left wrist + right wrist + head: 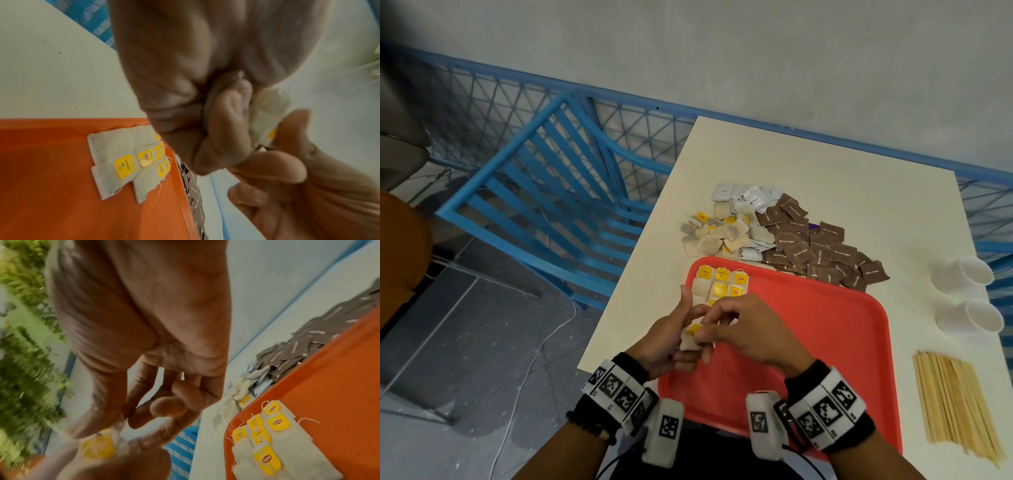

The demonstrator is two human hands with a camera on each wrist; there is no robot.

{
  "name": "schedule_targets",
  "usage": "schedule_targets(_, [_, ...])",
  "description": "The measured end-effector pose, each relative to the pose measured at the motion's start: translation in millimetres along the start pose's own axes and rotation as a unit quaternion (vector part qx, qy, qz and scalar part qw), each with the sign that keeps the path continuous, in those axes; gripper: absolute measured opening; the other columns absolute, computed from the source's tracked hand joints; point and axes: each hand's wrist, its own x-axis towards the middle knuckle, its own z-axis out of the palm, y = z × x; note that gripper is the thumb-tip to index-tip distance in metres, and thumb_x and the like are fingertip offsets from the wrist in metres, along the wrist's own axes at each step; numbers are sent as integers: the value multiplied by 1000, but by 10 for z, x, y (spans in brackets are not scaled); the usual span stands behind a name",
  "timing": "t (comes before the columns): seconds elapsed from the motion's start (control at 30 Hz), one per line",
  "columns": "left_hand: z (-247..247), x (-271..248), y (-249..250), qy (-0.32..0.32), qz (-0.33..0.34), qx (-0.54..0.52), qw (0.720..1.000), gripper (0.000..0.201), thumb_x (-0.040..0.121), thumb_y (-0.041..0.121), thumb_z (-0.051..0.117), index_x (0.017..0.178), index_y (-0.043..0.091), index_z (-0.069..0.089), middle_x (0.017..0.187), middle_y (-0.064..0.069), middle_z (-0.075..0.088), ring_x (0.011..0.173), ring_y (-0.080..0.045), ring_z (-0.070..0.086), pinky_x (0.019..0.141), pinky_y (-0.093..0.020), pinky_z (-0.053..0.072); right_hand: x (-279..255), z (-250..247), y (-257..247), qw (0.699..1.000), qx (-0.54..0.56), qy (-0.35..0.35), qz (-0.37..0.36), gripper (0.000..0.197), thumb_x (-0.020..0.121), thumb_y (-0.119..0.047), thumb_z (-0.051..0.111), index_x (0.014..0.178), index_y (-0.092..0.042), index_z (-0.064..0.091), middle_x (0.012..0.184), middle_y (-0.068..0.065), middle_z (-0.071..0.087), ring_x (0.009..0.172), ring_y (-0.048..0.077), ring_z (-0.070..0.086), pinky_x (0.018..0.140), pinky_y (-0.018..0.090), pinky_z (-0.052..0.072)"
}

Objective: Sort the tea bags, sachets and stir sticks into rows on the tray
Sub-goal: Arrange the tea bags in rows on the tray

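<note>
The tabletop [825, 192] carries everything, and the red tray [825, 342] lies under and beyond both hands. Well off to the right of the fingers lie the stir sticks [955, 404], long axes running away from the person. Beyond the tray's far rim, farther out from the fingers, sit the brown sachets [822, 250], the white sachets [750, 198] and the loose tea bags [719, 236].

Just ahead of the fingers, in the tray's far-left corner, the sorted tea bags [722, 284] lie in short overlapping rows, yellow tags up, each bag's long axis pointing away from the person.

The left hand [671, 339] has its fingers curled round one held tea bag [690, 337], thumb raised. The right hand [739, 329] pinches the same bag from the other side with thumb and forefinger, its other fingers loosely bent.

The bag seems held just short of the rows' near end, so the coming placement is probably a short reach forward. Both hands are about equally near, and the bag's long axis would need lining up with its neighbours.
</note>
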Motion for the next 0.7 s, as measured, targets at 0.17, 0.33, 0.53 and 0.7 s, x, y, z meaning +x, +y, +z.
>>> schedule_targets(0.17, [6,25,46,106,62,182,976,57,98,61,30,88,16,64,60,0,58,40,-6,36,43,-22,25,-50,-255,7,996,72,44,-3,14,75,-17,84,70,-18,72,62,-3,61,61,10,46,59,23,37])
schedule_targets(0.33, [-78,34,146,161,212,223,938,33,93,48,61,123,34,65,110,3,68,65,1,58,53,-24,46,-40,-392,56,995,-46,76,-37,10,82,-19,80,83,-19,69,71,-4,61,61,6,46,60,25,43])
schedule_targets(0.53, [94,126,206,165,253,262,917,14,84,31,77,87,18,74,85,2,73,53,-26,54,55,-30,41,-7,-422,61,987,-41,131,-81,12,85,-13,76,94,-21,73,77,-9,66,68,4,56,64,14,43])
schedule_targets(0.7, [73,110,299,191,261,177,930,7,85,17,76,83,11,73,85,-20,65,62,-25,44,56,-34,36,-42,-369,67,992,-45,97,-60,15,87,-20,75,102,-18,74,99,-8,70,79,1,63,67,10,44])
